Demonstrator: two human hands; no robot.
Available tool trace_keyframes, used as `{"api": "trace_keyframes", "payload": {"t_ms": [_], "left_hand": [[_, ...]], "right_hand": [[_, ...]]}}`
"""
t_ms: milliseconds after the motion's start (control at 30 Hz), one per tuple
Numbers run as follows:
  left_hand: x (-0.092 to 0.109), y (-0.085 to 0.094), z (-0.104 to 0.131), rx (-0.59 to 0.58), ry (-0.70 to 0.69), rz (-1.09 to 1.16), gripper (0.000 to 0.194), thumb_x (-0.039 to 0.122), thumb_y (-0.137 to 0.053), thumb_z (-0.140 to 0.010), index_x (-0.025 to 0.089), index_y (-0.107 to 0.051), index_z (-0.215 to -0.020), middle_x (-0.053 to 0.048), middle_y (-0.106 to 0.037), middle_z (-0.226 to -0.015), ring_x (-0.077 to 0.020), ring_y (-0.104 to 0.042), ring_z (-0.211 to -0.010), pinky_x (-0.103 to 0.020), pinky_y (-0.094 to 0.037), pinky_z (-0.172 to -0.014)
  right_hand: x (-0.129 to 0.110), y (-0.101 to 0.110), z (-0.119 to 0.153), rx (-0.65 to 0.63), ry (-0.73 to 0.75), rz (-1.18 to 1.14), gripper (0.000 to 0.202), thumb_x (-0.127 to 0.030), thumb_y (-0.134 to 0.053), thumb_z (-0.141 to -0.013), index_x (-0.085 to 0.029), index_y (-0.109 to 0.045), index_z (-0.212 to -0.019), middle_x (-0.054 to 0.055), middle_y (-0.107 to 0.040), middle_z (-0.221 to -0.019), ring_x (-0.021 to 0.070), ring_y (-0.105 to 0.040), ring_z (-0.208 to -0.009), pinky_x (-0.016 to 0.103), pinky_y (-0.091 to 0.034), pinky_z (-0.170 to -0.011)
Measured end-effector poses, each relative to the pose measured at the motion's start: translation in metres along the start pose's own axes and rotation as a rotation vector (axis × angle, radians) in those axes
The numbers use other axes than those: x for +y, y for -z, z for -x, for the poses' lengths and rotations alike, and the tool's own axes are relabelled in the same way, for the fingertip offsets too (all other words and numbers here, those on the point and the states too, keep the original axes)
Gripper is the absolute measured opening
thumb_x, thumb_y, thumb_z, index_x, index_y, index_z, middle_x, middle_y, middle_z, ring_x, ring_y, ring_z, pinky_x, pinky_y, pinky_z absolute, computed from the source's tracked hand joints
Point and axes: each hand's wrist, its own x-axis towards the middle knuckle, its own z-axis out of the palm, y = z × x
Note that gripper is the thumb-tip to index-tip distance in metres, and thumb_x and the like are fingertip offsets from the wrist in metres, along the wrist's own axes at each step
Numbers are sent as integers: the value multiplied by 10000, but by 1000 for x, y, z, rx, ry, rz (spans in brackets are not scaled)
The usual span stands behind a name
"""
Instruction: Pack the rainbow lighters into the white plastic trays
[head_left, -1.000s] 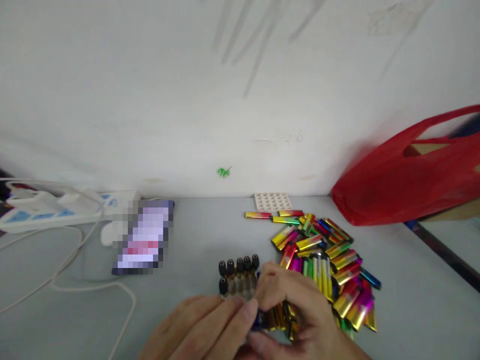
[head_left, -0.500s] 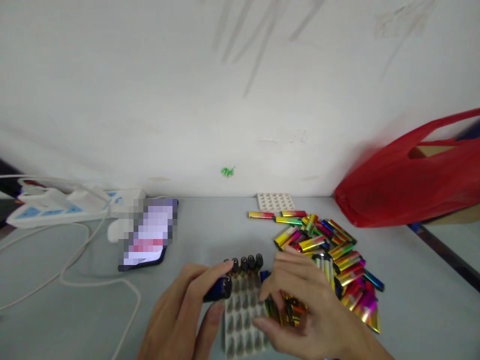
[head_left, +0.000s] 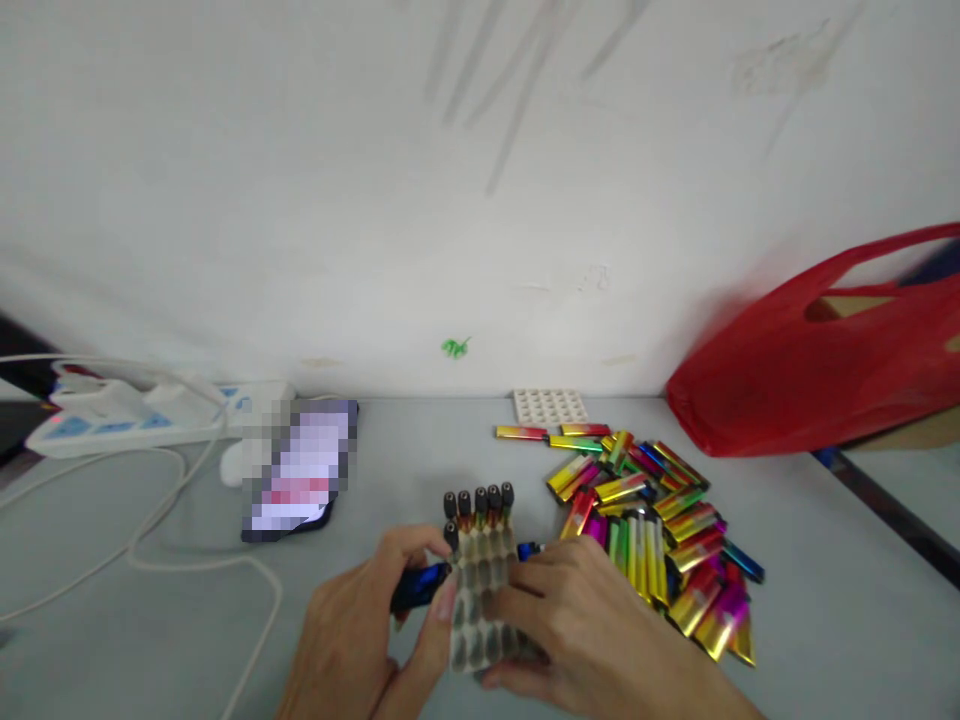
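Note:
A pale tray with rows of holes is tilted in front of me. Along its far row stand several lighters with black ends, and one more sits at the left of the following row. My left hand is closed around a shiny blue lighter at the tray's left edge. From the right, my right hand grips the tray, fingers across its top and thumb at the near edge. A blue end shows beside those fingers; the rest of it is hidden.
Many metallic coloured lighters lie in a pile to the right. Behind them a second white tray rests near the wall. A red bag stands far right. A phone, power strip and white cables occupy the left.
The tray has tipped up and moved slightly away from me. My right hand has closed on it. A black-ended lighter now shows clearly at the left of the second row.

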Motion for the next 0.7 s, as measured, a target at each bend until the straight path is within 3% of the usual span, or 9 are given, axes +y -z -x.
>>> {"api": "trace_keyframes", "payload": {"t_ms": [433,700], "left_hand": [[1,-5,-1,-16,79,38,82,299,-545,-1112,282,-551,-1192,57,-741,-839,-163,-783,-668,-228,-616,-651],[-6,-12,3,41,14,22,207,319,-541,-1107,274,-562,-1308,16,-792,-905,-199,-824,-707,-235,-662,-640]], "right_hand": [[2,-4,-6,76,-3,21,363,-605,-758,-1018,-251,-683,-991,-31,-794,-912,194,-707,-762,373,-270,-650],[1,-4,-8,49,-4,18,355,-589,-751,-1029,-240,-692,-1004,-18,-803,-933,200,-727,-785,371,-301,-656]]}}
